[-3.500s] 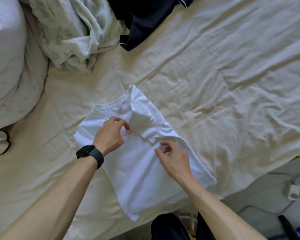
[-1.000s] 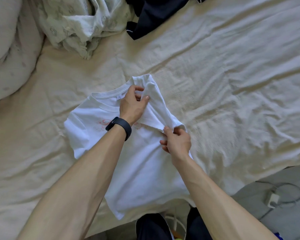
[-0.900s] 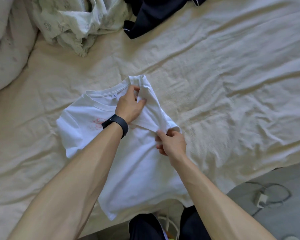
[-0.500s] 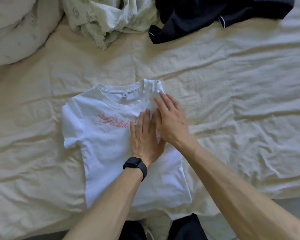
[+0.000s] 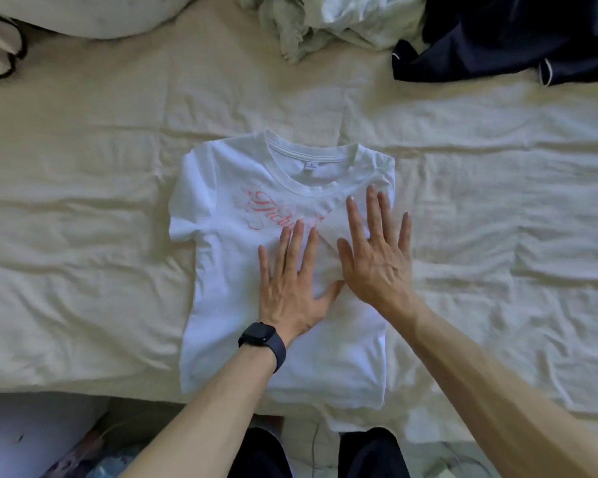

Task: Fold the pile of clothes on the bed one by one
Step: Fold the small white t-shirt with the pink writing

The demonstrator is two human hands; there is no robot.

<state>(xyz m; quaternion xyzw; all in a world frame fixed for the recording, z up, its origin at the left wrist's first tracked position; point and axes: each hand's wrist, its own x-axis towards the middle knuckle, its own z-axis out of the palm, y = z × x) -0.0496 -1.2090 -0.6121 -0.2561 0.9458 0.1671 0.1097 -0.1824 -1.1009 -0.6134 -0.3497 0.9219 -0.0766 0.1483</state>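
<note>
A white T-shirt [image 5: 228, 270] with pink script lettering lies face up on the cream bed sheet [image 5: 83, 236], collar away from me. Its right side and sleeve are folded inward over the chest. My left hand [image 5: 290, 284], with a dark watch on the wrist, presses flat on the shirt's middle, fingers straight. My right hand [image 5: 377, 257] lies flat beside it on the folded-over right part, fingers spread. The shirt's left sleeve still sticks out flat to the left.
A crumpled pale green patterned garment [image 5: 325, 22] and a dark navy garment [image 5: 515, 39] lie at the far side of the bed. A pillow [image 5: 83, 12] sits at the top left. The bed's near edge runs just below the shirt's hem.
Earlier both hands pinched the right sleeve and laid it inward. Since half a second ago both hands have flattened and slid a little down and right over the fold.
</note>
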